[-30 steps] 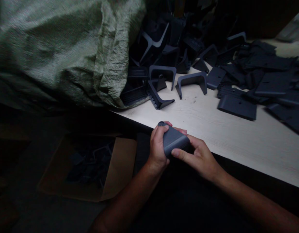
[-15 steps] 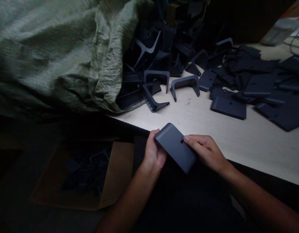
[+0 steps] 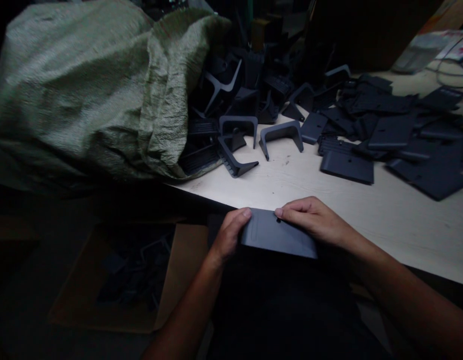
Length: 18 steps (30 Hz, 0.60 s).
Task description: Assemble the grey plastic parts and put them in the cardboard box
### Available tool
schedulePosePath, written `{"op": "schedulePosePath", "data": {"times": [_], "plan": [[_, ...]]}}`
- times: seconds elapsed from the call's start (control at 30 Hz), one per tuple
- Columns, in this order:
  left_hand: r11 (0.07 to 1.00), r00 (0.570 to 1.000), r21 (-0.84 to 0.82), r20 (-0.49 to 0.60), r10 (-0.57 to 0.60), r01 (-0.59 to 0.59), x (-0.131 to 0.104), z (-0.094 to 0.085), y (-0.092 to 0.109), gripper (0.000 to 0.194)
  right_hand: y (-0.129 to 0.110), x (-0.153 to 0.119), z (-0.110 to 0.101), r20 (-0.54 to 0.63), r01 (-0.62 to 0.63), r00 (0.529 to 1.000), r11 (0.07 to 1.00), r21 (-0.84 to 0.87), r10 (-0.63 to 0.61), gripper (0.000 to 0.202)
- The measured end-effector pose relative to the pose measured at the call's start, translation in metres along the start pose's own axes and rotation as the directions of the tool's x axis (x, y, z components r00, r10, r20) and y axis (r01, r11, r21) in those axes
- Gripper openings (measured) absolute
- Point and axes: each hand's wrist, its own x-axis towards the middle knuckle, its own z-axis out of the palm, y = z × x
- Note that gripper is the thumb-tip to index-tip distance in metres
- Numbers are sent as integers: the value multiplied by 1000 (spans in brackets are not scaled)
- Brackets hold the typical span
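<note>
A dark grey plastic bracket [image 3: 278, 235] with a small hole is held between both hands, just off the table's front edge. My left hand [image 3: 230, 231] grips its left end, thumb on top. At its upper edge, my right hand [image 3: 310, 217] is closed on it with the thumb beside the hole. The fingers beneath the part are hidden. Beyond the hands, a U-shaped bracket [image 3: 282, 134] stands on the pale table [image 3: 291, 182], and another angled bracket [image 3: 235, 160] lies to its left.
A large green woven sack [image 3: 103, 100] lies at the left, with dark brackets spilling from its mouth. More flat-lying brackets [image 3: 347, 167] are piled at the right. Below the table, an open cardboard box [image 3: 184, 270] holds several similar parts. A cable [image 3: 447, 72] lies at the back right.
The held bracket has turned so its broad face lies more level and its long side runs across. My left thumb has come onto its top. The view has shifted slightly.
</note>
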Motion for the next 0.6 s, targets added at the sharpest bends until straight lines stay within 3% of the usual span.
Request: {"op": "schedulePosePath", "data": {"times": [0.07, 0.13, 0.2, 0.27, 0.3, 0.37, 0.43, 0.53, 0.6], "plan": [[997, 991, 75, 131, -16, 7, -3, 0, 10, 44, -3, 1, 0, -44, 71, 996, 997, -22, -72, 46], [992, 986, 117, 163, 29, -48, -5, -2, 16, 45, -6, 0, -5, -180, 192, 960, 972, -137, -215, 41], [984, 988, 105, 74, 134, -141, -7, -5, 17, 45, -8, -3, -14, -362, 258, 860, 918, -300, -359, 39], [970, 969, 59, -53, 241, -238, -9, -8, 14, 41, -7, -6, -23, -475, 241, 789, 907, -345, -390, 43], [957, 950, 34, -109, 292, -290, -11, -8, 12, 38, -6, -7, -25, -478, 226, 805, 926, -301, -352, 46], [933, 924, 20, -135, 359, -359, -15, -8, 8, 34, -2, -7, -23, -345, 182, 913, 973, -141, -220, 53], [937, 938, 66, -6, 345, -344, -20, -7, 7, 30, 1, -6, -12, -141, 114, 984, 993, 36, -108, 54], [951, 936, 174, 291, 199, -256, -22, -11, 11, 38, 0, -3, 7, -14, 87, 996, 965, 249, -86, 45], [950, 929, 159, 303, 214, -270, -18, -16, 13, 43, -3, -4, 17, 16, 124, 991, 953, 275, -134, 39]]}}
